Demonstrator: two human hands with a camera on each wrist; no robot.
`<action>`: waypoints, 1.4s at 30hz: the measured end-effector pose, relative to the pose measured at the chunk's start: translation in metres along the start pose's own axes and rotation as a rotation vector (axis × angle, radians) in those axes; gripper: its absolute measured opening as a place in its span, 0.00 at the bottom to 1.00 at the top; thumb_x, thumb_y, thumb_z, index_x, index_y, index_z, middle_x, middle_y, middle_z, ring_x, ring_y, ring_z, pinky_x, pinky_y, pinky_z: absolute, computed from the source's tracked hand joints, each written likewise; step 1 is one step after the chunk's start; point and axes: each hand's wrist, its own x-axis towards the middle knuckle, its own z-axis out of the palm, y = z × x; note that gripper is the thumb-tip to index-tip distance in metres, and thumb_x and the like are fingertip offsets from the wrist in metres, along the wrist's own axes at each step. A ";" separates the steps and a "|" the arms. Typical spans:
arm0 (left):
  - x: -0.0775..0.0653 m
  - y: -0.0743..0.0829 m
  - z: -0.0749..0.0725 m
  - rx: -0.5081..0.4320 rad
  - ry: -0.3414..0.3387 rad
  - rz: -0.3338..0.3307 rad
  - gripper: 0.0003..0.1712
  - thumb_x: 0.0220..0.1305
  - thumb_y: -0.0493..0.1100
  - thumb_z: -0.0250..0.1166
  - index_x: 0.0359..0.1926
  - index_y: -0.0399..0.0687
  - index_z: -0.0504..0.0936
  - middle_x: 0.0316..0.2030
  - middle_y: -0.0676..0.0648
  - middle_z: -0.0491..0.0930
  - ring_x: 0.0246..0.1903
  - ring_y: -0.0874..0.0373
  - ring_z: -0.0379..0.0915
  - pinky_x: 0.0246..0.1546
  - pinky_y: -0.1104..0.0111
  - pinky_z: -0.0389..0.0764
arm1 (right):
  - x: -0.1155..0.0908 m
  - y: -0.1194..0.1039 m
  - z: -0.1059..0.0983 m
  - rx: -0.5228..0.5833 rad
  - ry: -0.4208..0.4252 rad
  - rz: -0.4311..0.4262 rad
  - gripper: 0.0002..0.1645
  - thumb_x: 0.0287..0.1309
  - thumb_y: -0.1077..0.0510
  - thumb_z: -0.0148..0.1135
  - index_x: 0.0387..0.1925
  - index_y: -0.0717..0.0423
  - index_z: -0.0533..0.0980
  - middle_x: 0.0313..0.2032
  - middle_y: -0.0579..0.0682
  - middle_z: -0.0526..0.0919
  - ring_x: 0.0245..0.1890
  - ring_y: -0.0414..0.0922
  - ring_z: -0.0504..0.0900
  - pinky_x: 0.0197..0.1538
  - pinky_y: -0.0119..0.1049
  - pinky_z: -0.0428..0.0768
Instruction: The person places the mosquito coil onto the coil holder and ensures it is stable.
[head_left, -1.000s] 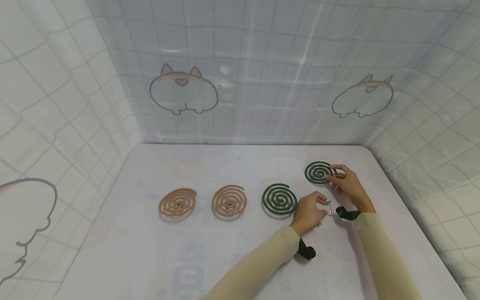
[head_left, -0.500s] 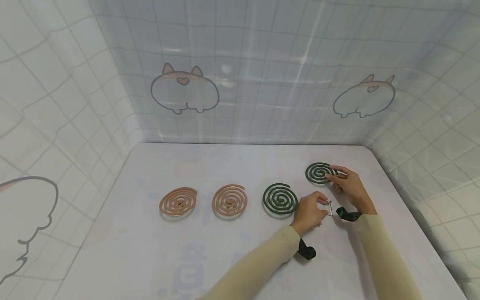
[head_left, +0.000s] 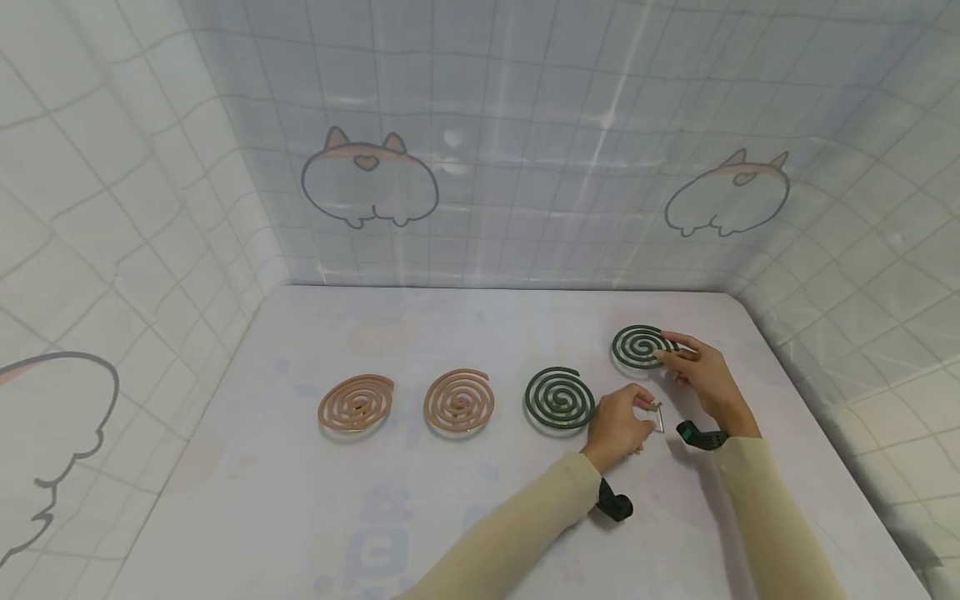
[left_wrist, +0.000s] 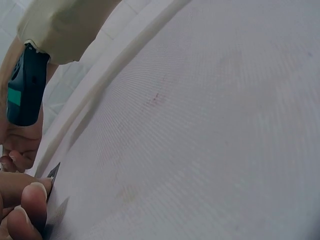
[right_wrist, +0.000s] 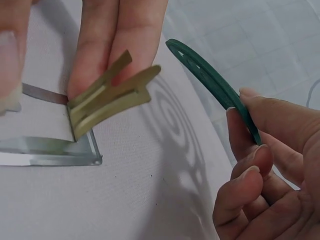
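Note:
My right hand pinches a dark green mosquito coil by its right edge, above the far right of the table. In the right wrist view that coil appears nearly edge-on, tilted, its spiral shadow falling on the cloth. Just left and nearer, my left hand holds a small metal coil stand between thumb and fingers. Seen close from the right wrist, the stand has splayed, brass-coloured prongs and a silvery flat frame. The prongs are apart from the coil. Curled left fingers show beside the stand's dark tip in the left wrist view.
Another green coil sits immediately left of my left hand. Two brown coils are farther left in the same row, slightly raised over their shadows. Sheeting with a grid print walls the white table at the back and sides.
My right hand has shifted slightly to the right, carrying the green coil with it. The left hand and the metal stand stay in place.

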 end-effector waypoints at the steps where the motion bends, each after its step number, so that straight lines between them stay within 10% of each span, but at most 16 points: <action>1: 0.000 0.000 0.000 0.007 0.005 0.000 0.16 0.57 0.36 0.77 0.44 0.57 0.84 0.36 0.64 0.85 0.06 0.71 0.69 0.11 0.75 0.69 | 0.000 0.001 0.000 0.003 0.001 -0.005 0.40 0.64 0.51 0.72 0.71 0.60 0.68 0.31 0.37 0.82 0.25 0.37 0.70 0.29 0.32 0.73; 42: -0.001 0.005 0.001 0.093 0.055 0.001 0.17 0.53 0.40 0.79 0.42 0.58 0.85 0.36 0.65 0.86 0.08 0.76 0.67 0.27 0.83 0.67 | -0.049 0.003 -0.005 0.105 -0.042 -0.053 0.33 0.66 0.55 0.70 0.69 0.55 0.71 0.34 0.42 0.83 0.24 0.40 0.70 0.27 0.36 0.72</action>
